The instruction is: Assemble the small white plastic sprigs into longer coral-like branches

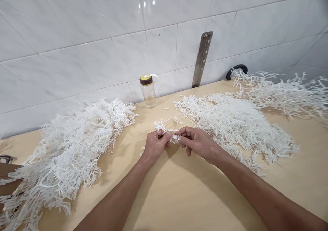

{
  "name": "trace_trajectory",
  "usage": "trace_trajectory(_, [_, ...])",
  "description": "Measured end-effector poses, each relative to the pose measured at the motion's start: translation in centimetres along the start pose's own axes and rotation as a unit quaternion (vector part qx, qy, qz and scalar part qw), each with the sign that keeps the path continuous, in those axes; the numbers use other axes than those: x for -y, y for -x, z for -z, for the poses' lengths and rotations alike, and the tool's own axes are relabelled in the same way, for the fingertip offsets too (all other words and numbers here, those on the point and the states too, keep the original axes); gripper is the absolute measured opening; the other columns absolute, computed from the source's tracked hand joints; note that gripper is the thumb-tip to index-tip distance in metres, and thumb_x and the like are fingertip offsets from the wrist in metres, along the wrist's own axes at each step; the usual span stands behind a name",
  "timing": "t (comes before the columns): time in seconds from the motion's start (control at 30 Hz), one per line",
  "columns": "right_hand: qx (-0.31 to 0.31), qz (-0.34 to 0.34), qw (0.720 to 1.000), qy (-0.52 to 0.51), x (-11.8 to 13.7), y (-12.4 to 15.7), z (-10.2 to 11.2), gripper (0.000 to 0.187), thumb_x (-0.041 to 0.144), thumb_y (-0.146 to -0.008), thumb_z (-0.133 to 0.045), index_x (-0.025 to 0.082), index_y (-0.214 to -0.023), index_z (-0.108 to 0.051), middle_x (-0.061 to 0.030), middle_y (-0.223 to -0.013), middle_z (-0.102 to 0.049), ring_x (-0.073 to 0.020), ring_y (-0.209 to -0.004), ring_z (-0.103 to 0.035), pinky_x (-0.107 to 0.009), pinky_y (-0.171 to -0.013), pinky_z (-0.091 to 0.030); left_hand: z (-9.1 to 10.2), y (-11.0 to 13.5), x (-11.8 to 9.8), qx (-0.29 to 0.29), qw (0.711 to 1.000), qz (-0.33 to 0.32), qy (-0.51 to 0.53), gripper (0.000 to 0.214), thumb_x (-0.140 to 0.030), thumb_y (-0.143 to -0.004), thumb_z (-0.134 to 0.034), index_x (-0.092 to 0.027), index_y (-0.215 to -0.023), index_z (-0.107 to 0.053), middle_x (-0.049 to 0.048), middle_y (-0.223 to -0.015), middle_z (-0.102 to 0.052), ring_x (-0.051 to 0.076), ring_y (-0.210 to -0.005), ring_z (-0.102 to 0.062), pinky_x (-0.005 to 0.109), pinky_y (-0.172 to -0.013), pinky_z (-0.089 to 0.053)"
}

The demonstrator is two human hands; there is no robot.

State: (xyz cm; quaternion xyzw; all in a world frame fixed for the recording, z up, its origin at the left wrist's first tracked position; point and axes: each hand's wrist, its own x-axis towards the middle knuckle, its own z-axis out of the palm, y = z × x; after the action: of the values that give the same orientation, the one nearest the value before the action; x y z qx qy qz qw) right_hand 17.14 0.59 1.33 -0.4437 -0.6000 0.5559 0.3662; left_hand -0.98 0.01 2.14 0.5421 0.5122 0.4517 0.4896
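My left hand [154, 145] pinches a white, thin-branched sprig [160, 126], which looks like plastic, between thumb and fingers. Close on its right, my right hand [198, 141] is closed at the fingertips on thin white strands between the two hands. Whether these strands all belong to the one sprig I cannot tell. Both hands are held just over the middle of the wooden-coloured table [194, 197]. To the left lies a big heap of white branched sprigs [77, 149]. A second, flatter heap of fine white sprigs [235, 121] spreads beside my right hand and forearm.
A clear bottle [149, 96] with a dark and yellow lid stands at the back, near the tiled wall [123, 60]. A metal strip [202, 60] leans there. Longer white branches [284, 94] and a black ring [237, 70] are at the back right.
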Motion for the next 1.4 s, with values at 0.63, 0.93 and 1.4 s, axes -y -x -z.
trace_trajectory(0.63, [-0.03, 0.027, 0.997, 0.065, 0.6, 0.0, 0.5, 0.015, 0.026, -0.083, -0.058, 0.018, -0.089, -0.068, 0.0019, -0.071, -0.065, -0.008, -0.045, -0.056, -0.021, -0.044, -0.047, -0.2, -0.2, -0.4, 0.113, 0.988, 0.006, -0.1, 0.034, -0.046, -0.075, -0.071, -0.015, -0.065, -0.065, -0.0001, -0.054, -0.058, 0.012, -0.05, -0.053, 0.023, -0.049, -0.045])
trace_trajectory(0.93, [0.006, 0.015, 0.999, 0.039, 0.7, -0.1, 1.3, 0.025, 0.041, -0.086, -0.064, 0.018, -0.093, -0.07, 0.0025, -0.069, -0.06, -0.009, -0.046, -0.058, -0.022, -0.047, -0.046, 0.5, -0.6, -0.2, 0.088, 0.994, 0.062, -0.024, 0.044, -0.056, -0.072, -0.073, -0.016, -0.061, -0.057, -0.0021, -0.047, -0.051, 0.01, -0.042, -0.047, 0.021, -0.039, -0.034])
trace_trajectory(1.4, [0.001, 0.009, 0.999, 0.039, -0.5, -0.8, 1.5, 0.028, 0.045, -0.091, -0.058, 0.019, -0.088, -0.068, 0.0013, -0.07, -0.058, -0.0095, -0.051, -0.056, -0.022, -0.047, -0.048, 0.8, -0.9, -0.2, 0.105, 0.991, 0.076, 0.02, 0.046, -0.059, -0.073, -0.072, -0.015, -0.071, -0.057, -0.0074, -0.048, -0.04, 0.005, -0.042, -0.029, 0.02, -0.041, -0.02])
